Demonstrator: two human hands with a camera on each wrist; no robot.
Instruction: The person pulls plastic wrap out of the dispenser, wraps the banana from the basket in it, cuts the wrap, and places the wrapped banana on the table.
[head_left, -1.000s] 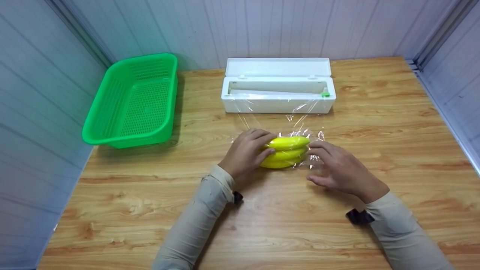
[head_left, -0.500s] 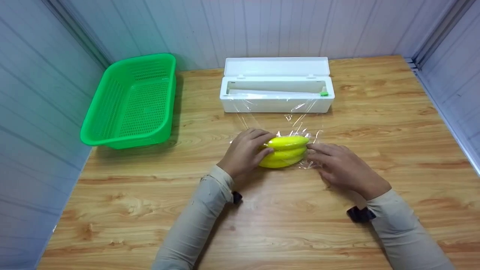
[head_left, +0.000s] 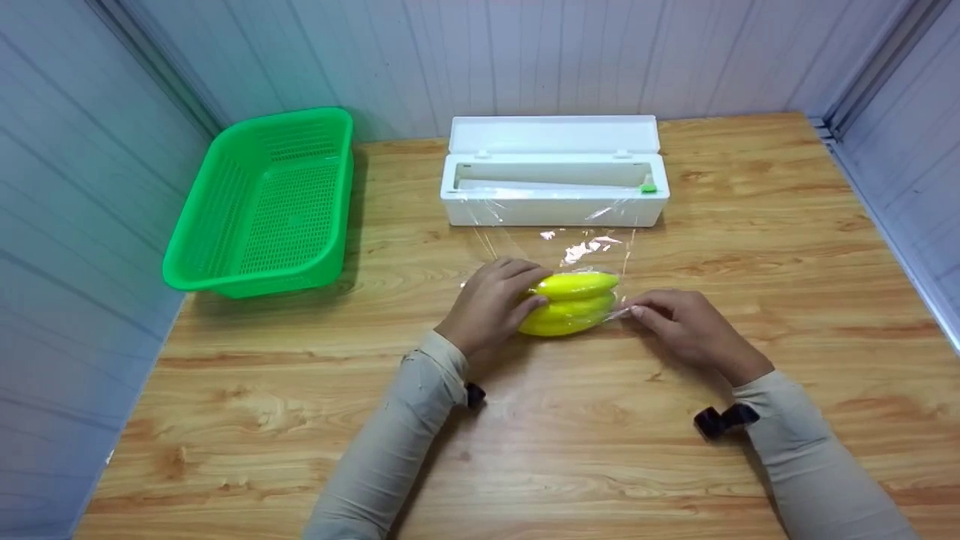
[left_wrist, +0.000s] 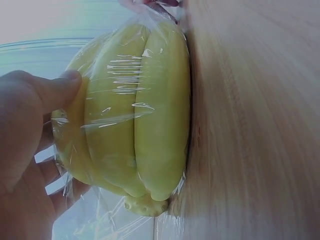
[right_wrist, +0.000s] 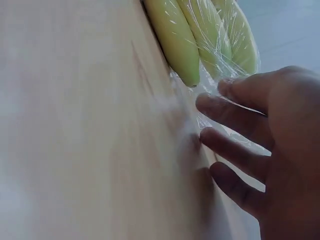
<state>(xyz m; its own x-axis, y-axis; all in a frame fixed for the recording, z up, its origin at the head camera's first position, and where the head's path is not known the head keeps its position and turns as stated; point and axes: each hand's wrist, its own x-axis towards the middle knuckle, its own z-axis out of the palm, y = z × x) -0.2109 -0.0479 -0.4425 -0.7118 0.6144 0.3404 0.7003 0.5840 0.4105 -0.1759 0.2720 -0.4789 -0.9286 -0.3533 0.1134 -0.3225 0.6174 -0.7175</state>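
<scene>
A bunch of yellow bananas [head_left: 574,306] lies on the wooden table, covered by clear plastic wrap [head_left: 592,247]. My left hand [head_left: 491,306] grips the bunch at its left end, thumb over the wrapped side in the left wrist view, where the stem end [left_wrist: 145,206] shows at the bottom. At the bananas' right tips, my right hand [head_left: 694,330] pinches a gathered edge of the film between thumb and index finger. In the right wrist view, the other fingers [right_wrist: 235,185] spread apart below the pinch. Film stretches back from the bunch to the white dispenser box [head_left: 555,210].
The dispenser box stands with its lid [head_left: 555,135] up, a roll inside and a small green slider [head_left: 649,189] at its right end. A green plastic basket [head_left: 341,247] sits at the back left. White panel walls [head_left: 405,67] border the table.
My right hand has gone from loosely spread fingers beside the bananas to pinching the film and drawing it tight at their tips. My left hand keeps its hold.
</scene>
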